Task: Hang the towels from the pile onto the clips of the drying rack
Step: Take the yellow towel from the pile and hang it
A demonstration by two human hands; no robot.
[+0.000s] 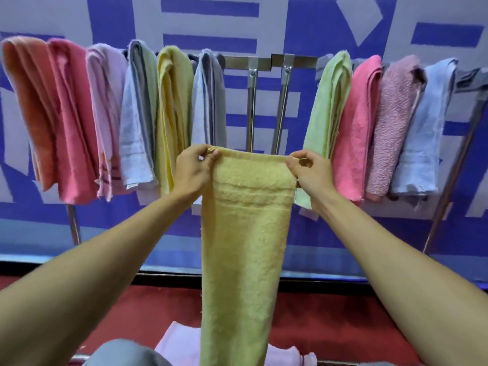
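A long yellow towel (245, 233) hangs straight down in front of me, folded lengthwise. My left hand (191, 171) pinches its top left corner and my right hand (310, 171) pinches its top right corner, keeping the top edge taut. Behind it stands the metal drying rack (266, 62), whose top bar shows a bare stretch in the middle. Several towels hang on the rack to either side, among them a yellow towel (173, 107) on the left and a light green towel (328, 101) on the right. The clips themselves are hidden by the towels.
The pile of pale pink towels (179, 344) lies low at the bottom centre on a red floor (330, 320), beside grey fabric (118, 352). A blue and white patterned wall (303, 27) stands behind the rack. Rack legs (449, 186) slant down at the right.
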